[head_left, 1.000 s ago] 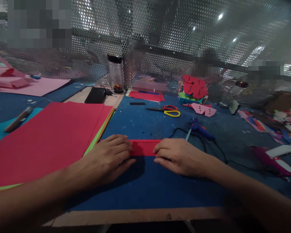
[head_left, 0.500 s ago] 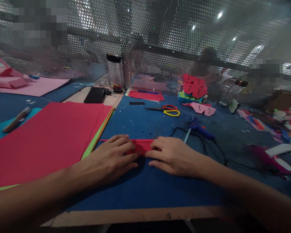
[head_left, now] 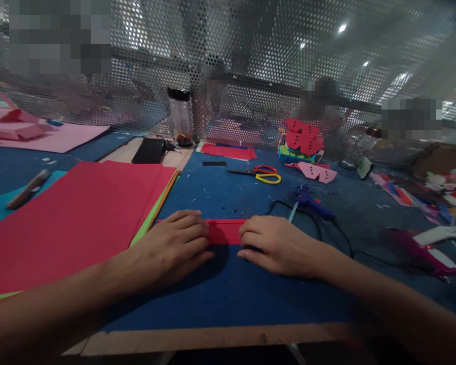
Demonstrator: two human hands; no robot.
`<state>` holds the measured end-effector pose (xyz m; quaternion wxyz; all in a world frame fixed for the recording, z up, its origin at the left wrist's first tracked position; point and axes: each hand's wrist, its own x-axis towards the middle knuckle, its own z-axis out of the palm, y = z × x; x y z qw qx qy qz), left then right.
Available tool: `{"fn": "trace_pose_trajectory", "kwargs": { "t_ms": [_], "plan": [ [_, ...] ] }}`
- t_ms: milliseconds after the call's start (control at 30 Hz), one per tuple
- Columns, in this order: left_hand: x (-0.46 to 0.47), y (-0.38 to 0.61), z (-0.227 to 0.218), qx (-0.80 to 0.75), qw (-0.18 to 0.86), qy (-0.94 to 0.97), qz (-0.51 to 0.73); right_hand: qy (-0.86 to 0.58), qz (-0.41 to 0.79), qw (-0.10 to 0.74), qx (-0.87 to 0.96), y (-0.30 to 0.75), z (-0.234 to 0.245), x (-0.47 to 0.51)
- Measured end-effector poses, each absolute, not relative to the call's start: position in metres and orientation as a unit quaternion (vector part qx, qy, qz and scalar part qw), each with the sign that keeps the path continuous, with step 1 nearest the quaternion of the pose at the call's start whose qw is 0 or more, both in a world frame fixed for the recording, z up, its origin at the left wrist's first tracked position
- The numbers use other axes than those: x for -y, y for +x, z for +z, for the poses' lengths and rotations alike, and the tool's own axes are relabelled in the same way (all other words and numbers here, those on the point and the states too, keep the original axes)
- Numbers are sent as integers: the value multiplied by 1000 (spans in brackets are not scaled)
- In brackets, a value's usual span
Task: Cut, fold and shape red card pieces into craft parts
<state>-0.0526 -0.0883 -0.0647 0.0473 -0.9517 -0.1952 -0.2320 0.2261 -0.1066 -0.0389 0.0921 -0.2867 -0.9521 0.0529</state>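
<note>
A red folded paper strip (head_left: 224, 232) lies crosswise on the blue tabletop, straight in front of me. My left hand (head_left: 178, 241) grips its left part, fingers curled over the paper with the thumb on the near side. On the right part, my right hand (head_left: 271, 243) holds it the same way, closed with bent fingers. Between the hands a stretch of the strip shows, with a fold line near its far edge. Both ends are mostly hidden under my hands.
Left lies a stack of red sheets (head_left: 79, 218). Ahead are scissors (head_left: 256, 174), a black phone-like object (head_left: 149, 150) and a clear jar (head_left: 180, 116). Right are a blue glue gun (head_left: 313, 203) with its cord and a purple-and-white tool (head_left: 429, 248). A perforated metal screen (head_left: 251, 50) stands behind.
My hands have drawn slightly apart along the red strip, the right one shifting right. More of the strip shows between them, and it looks flatter.
</note>
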Motion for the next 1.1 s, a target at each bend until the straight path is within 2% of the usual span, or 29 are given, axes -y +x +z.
{"fn": "trace_pose_trajectory", "kwargs": {
  "t_ms": [100, 200, 333, 467, 600, 833, 933, 1100],
  "plan": [
    [86, -55, -62, 214, 32, -941, -262, -314, 58, 129, 939, 236, -29, 105],
    [80, -59, -64, 278, 13, -920, -275, -390, -8, 158, 907, 259, -15, 102],
    [71, -60, -68, 359, 19, -896, -259, -546, -133, 95, 822, 300, -10, 96],
    [68, -59, -71, 384, 12, -896, -223, -630, -160, -10, 760, 333, -24, 89],
    [66, -59, -74, 386, 3, -900, -204, -631, -150, -47, 760, 345, -33, 85],
    [61, -58, -71, 375, -31, -899, -226, -605, -162, -17, 780, 320, -16, 75],
    [60, -58, -69, 383, -41, -890, -245, -575, -179, -19, 798, 298, -11, 48],
    [60, -66, -65, 442, -100, -861, -233, -592, -162, -73, 786, 277, -19, -25]
  ]
}}
